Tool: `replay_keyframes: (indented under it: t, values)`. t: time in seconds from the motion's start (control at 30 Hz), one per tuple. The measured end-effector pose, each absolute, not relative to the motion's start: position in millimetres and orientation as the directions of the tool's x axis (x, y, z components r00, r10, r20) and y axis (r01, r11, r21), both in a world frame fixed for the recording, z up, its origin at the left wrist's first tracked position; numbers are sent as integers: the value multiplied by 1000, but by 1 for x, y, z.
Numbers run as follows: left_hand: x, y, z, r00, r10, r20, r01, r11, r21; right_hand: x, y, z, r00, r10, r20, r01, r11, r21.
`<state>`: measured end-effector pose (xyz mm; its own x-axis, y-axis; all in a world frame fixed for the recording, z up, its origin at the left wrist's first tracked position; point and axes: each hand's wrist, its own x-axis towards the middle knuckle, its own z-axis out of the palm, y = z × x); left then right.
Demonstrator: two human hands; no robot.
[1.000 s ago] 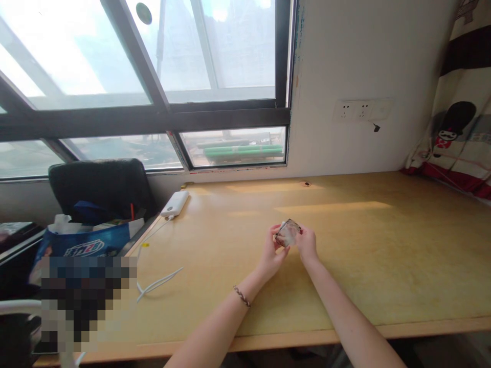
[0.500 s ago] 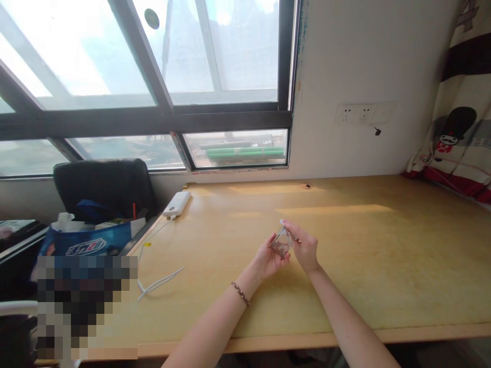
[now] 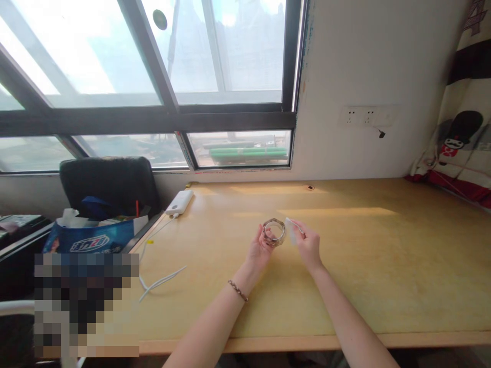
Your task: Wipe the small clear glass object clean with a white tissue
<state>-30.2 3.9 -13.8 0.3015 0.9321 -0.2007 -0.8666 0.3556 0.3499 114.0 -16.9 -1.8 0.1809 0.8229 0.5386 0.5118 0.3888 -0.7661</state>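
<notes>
Bangle (image 3: 273, 232) over wooden desk (image 3: 383, 266) (sunlit), window (image 3: 153, 76) behind

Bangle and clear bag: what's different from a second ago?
The bangle has come out of the clear bag. The left hand now holds it alone; the right hand pinches the emptied bag, drawn slightly to the right. Both hands stay over the desk; power bank and cable unchanged.

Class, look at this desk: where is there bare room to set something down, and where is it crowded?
The desk lies bare right of the right hand, toward the cushion, and between the hands and the window wall. The left edge is crowded by the power bank, the white cable and the blue bag.
</notes>
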Motion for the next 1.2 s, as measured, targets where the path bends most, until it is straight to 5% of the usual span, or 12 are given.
replay_keyframes:
  t: [0.2, 0.27, 0.5, 0.93, 1.2]
  values:
    - [-29, 6, -24, 287, 918, -272, -874, 367, 319, 86, -29, -2, -400, 651, 646, 480, 749, -458]
    - [-28, 8, -27, 272, 911, -311, -884, 364, 293, 83, -28, -5, -470, 611, 637, 488, 781, -389]
    - [-27, 10, -31, 243, 930, -274, -892, 326, 314, 91, -19, -11, -193, 722, 664, 601, 622, -502]
    - [-18, 3, -25, 251, 915, -316, -871, 356, 338, 86, -25, -11, -454, 624, 636, 565, 754, -335]
    - [-3, -11, -20, 250, 943, -221, -775, 331, 539, 88, -22, -9, -332, 672, 662, 642, 675, -363]
